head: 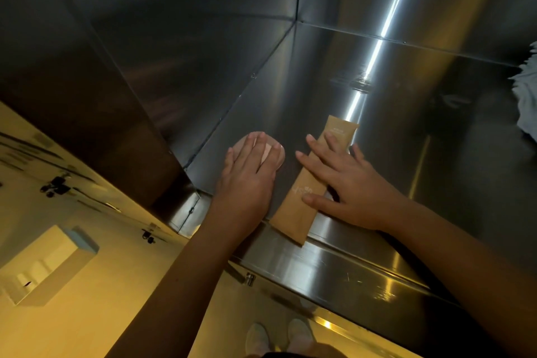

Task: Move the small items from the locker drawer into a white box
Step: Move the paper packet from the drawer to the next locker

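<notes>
In the steel drawer point(406, 131), left hand point(247, 180) lay flat on a round pink disc point(266, 152), right hand point(348, 186) on a flat tan tube point(296, 212). Grasping both looked next.

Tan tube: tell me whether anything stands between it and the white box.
Only the person's own left hand, resting on the round pink item, lies between the tan tube and the white box on the floor. The right hand lies flat on the tube.

a pale cloth point(527, 96) lies at the right edge; white shoes point(257, 337) stand on the yellowish floor point(87, 314).
</notes>
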Demonstrator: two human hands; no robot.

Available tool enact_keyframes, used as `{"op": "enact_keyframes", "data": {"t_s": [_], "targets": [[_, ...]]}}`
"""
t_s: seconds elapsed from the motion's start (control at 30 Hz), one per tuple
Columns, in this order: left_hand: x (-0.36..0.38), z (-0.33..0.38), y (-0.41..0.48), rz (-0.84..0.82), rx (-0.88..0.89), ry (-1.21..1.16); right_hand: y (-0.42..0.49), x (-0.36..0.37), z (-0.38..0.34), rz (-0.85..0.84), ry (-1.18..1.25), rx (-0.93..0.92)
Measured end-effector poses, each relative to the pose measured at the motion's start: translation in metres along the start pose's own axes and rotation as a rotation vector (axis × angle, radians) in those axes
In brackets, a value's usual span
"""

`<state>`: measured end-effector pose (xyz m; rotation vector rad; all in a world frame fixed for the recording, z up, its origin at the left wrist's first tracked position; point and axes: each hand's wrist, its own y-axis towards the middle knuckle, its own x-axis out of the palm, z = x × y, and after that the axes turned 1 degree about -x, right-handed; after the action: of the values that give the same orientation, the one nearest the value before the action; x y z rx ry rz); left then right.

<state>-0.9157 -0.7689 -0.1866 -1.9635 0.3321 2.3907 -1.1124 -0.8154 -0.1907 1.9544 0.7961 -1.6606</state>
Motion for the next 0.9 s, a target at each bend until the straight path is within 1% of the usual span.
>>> {"op": "enact_keyframes", "data": {"t_s": [0.07, 0.23, 0.4, 0.6, 0.77, 0.9], "targets": [[0.002, -0.001, 0.001, -0.018, -0.01, 0.008, 0.002, 0.001, 0.001, -0.024, -0.003, -0.006], [0.004, -0.001, 0.003, -0.039, -0.013, 0.052, 0.011, 0.001, 0.0, 0.0, 0.012, -0.032], [0.002, 0.001, 0.008, -0.1, -0.067, 0.06, 0.017, -0.001, 0.0, -0.003, 0.002, -0.059], [0.002, 0.011, 0.011, -0.079, -0.116, 0.133, 0.02, -0.003, 0.0, -0.012, -0.005, -0.063], [0.003, 0.014, 0.009, -0.068, -0.144, 0.138, 0.021, -0.004, 0.0, -0.011, -0.005, -0.079], [0.003, 0.016, 0.007, -0.042, -0.169, 0.093, 0.021, -0.008, 0.0, -0.012, -0.041, -0.086]]}}
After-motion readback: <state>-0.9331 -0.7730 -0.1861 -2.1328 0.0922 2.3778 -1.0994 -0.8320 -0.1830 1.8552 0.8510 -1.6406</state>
